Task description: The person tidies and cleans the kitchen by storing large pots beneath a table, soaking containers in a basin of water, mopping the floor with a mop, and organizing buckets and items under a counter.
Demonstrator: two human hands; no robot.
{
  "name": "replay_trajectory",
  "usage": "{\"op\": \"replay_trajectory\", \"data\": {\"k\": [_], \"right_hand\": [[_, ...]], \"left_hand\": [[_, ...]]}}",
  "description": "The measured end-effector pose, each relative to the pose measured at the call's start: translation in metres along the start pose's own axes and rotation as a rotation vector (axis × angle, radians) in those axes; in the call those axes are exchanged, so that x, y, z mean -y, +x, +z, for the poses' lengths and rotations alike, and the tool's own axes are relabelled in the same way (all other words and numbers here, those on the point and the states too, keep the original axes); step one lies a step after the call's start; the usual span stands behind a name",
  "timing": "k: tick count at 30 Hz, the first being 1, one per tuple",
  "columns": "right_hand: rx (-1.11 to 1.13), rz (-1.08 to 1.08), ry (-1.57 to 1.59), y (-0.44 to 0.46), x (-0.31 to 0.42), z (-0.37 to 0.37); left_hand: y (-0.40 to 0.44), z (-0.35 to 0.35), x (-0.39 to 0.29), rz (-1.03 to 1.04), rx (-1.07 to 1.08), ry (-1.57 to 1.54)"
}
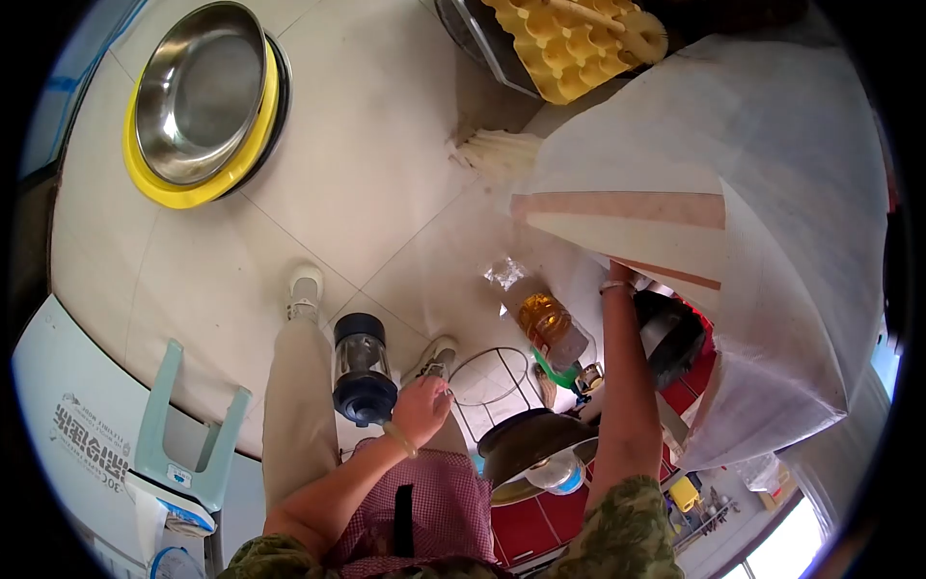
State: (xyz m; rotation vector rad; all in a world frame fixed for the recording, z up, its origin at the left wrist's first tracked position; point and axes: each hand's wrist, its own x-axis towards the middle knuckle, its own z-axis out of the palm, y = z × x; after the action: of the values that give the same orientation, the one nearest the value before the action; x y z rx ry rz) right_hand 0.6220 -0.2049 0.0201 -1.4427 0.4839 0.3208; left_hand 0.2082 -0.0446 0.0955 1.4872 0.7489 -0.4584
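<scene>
Left forearm slants in from lower left, elbow bent; left hand (421,409) loosely curled, band at wrist, whether gripping cannot tell. Just beside it, clear jar (363,357) with dark blue ends. Right arm almost straight, reaching forward; right hand (620,273) mostly hidden at the edge of translucent plastic sheet (675,125), state cannot tell. Bottle (550,323) with amber contents left of right forearm. Pale box (72,425), far left: dark Chinese characters, small Latin line, too small to read surely. Farther: steel basin (203,92) in yellow basin (145,179), on floor (376,125).
</scene>
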Motion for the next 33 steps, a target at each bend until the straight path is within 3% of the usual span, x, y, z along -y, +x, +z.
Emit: {"op": "replay_trajectory", "data": {"k": [8, 18, 22, 23, 25, 27, 30, 33], "right_hand": [[-0.019, -0.133, -0.025, 0.01, -0.01, 0.01], [-0.058, -0.381, -0.143, 0.006, -0.013, 0.009], [0.068, -0.453, -0.161, -0.005, -0.009, 0.026], [0.009, -0.519, -0.299, -0.01, -0.006, 0.018], [-0.282, -0.673, -0.938, -0.005, -0.02, 0.017], [-0.156, -0.483, -0.763, -0.02, -0.015, 0.004], [-0.067, -0.051, -0.54, -0.073, 0.006, 0.001], [0.141, 0.146, -0.422, -0.121, -0.001, -0.031]], "left_hand": [[0.015, 0.0, -0.025, 0.038, -0.005, -0.013], [-0.012, 0.028, 0.009, 0.034, 0.043, 0.105], [-0.02, 0.045, 0.025, 0.025, 0.014, 0.159], [-0.028, 0.047, 0.028, 0.029, 0.088, 0.163], [-0.033, 0.049, 0.026, 0.056, 0.095, 0.175], [-0.033, 0.05, 0.03, 0.156, 0.094, 0.203], [-0.033, 0.053, 0.034, 0.121, 0.077, 0.199], [-0.034, 0.052, 0.037, 0.121, 0.058, 0.157]]}}
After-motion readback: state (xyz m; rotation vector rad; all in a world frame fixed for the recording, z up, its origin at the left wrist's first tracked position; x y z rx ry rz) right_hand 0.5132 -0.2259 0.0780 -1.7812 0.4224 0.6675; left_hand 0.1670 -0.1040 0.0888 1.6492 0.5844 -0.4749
